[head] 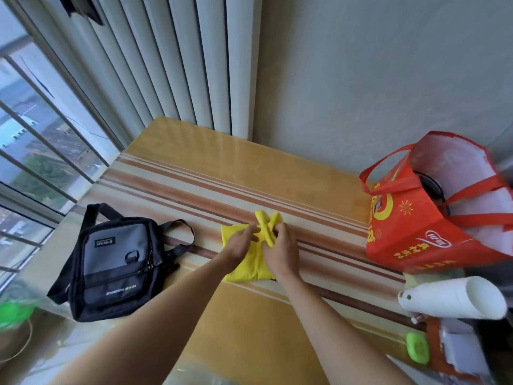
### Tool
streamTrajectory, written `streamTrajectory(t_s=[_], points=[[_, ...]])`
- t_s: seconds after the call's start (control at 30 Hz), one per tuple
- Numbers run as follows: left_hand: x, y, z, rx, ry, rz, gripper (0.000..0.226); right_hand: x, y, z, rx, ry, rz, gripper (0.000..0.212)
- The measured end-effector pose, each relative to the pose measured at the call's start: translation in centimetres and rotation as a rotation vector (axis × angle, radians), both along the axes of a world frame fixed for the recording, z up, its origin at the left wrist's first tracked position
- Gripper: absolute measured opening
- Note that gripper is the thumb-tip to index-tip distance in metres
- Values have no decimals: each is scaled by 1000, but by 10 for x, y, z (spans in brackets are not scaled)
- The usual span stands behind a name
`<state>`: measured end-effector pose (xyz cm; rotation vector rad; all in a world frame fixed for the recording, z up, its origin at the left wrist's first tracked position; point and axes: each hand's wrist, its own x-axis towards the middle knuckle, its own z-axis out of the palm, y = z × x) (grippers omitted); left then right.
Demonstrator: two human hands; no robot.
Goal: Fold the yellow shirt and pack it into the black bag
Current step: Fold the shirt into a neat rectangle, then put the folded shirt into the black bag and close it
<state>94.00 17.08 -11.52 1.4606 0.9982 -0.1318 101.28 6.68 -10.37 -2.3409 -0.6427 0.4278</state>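
While our left hand [241,240] and right hand [280,250] both pinch the bunched top of the bright yellow cotton shirt [249,262] mid-worktop [319,176], the black-and-grey fabric shoulder bag [116,262] lies leftward, near the window-side edge, striped surface open between.

Tbl [249,173] bare betw shirt [249,262] & bag [116,262]

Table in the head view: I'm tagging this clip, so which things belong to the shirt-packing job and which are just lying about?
Job:
yellow shirt, gripped by left hand and right hand
black bag, zipped shut

Lying about:
red tote bag
white tube
green oval object
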Motion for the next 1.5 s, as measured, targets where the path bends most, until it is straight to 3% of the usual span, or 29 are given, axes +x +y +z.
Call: streamTrajectory(t_s=[0.03,0.1,0.17,0.27,0.43,0.53,0.6,0.67,0.73,0.93,0.97,1.03,1.1,1.13,1.2,1.27,1.3,1.37,1.43,1.5], points=[[-5,5,2,-147,-81,147,62,-10,7,0,-2,43,75,28],[-18,15,-1,-298,-127,251,57,-26,19,-2,-45,194,253,31],[-32,19,-4,-305,-119,248,46,-35,24,-8,-66,325,350,29],[-44,24,-23,-255,-95,318,43,-40,16,-17,35,341,268,21],[-38,26,-37,65,169,209,37,-28,2,-25,209,47,24,21],[-38,20,-36,425,302,65,25,-21,5,-40,-37,282,254,31],[-43,15,-38,525,409,96,41,-20,4,-48,-165,333,371,37],[-47,11,-40,409,489,160,62,-19,5,-52,-177,321,386,36],[-49,8,-41,264,491,169,68,-16,7,-50,-186,325,392,34],[-52,7,-40,9,289,196,50,2,16,-31,-156,457,266,21],[-51,8,-38,12,267,218,47,5,16,-27,-125,386,220,17],[-49,9,-32,43,239,234,49,9,15,-19,-78,60,176,10],[-46,16,-27,128,256,144,49,15,17,-14,-54,-273,296,32],[-45,21,-24,190,272,61,47,19,20,-12,-61,-329,423,50],[-43,35,-19,349,296,-156,49,29,29,-17,-144,-216,684,80],[-39,47,-11,495,337,-420,51,35,38,-26,-292,29,866,95],[-38,51,-10,536,348,-507,52,38,41,-32,-345,118,912,94],[-42,58,-16,578,396,-563,48,40,45,-40,-330,233,880,69],[-51,65,-27,638,464,-562,41,42,48,-46,-263,239,749,36],[-61,73,-36,638,501,-530,42,45,51,-50,-265,210,691,27]])
